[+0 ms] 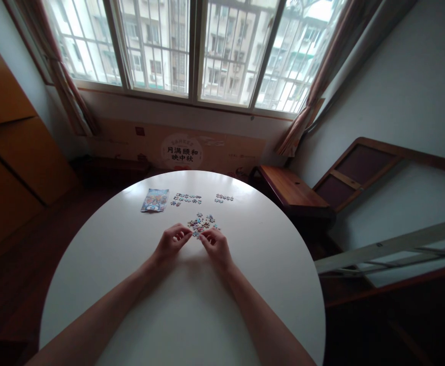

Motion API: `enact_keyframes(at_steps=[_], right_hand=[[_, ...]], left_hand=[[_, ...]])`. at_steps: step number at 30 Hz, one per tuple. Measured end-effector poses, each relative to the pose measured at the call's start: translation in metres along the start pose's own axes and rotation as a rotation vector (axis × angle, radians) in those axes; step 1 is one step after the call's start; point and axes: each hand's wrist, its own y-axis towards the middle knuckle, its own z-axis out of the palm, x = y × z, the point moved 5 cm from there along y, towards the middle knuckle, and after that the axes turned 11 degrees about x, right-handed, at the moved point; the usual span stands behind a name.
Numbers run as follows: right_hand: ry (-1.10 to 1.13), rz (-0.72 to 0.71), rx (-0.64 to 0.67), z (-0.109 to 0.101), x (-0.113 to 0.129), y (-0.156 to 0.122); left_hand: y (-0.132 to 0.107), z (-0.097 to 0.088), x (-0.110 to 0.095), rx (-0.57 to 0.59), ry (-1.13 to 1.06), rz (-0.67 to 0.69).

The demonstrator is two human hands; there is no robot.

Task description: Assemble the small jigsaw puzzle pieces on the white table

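At the near edge of a loose pile of jigsaw puzzle pieces (202, 224), my two hands are close together over the white table. My left hand (173, 240) is closed, its thumb and index finger pinching the left side of a small bluish jigsaw puzzle piece (195, 234). From the other side my right hand (215, 242) pinches at the same spot with thumb and finger. The fingertips partly cover the piece. Behind the pile lie rows of puzzle pieces (188, 198), and a smaller group of pieces (224, 197) sits farther right.
A colourful printed picture sheet (155, 200) lies on the round white table (104, 264), left of the rows. Beyond the table are barred windows (230, 51) and a printed banner (215, 150). A wooden bench (293, 185) stands at right, orange cabinets (17, 157) at left.
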Motion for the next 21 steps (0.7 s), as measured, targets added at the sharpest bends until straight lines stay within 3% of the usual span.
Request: enact_keyframes(at_steps=[21], right_hand=[[-0.009, 0.018, -0.015, 0.0003, -0.0008, -0.0003]], left_hand=[[-0.0016, 0.0031, 0.0035, 0.004, 0.046, 0.044]])
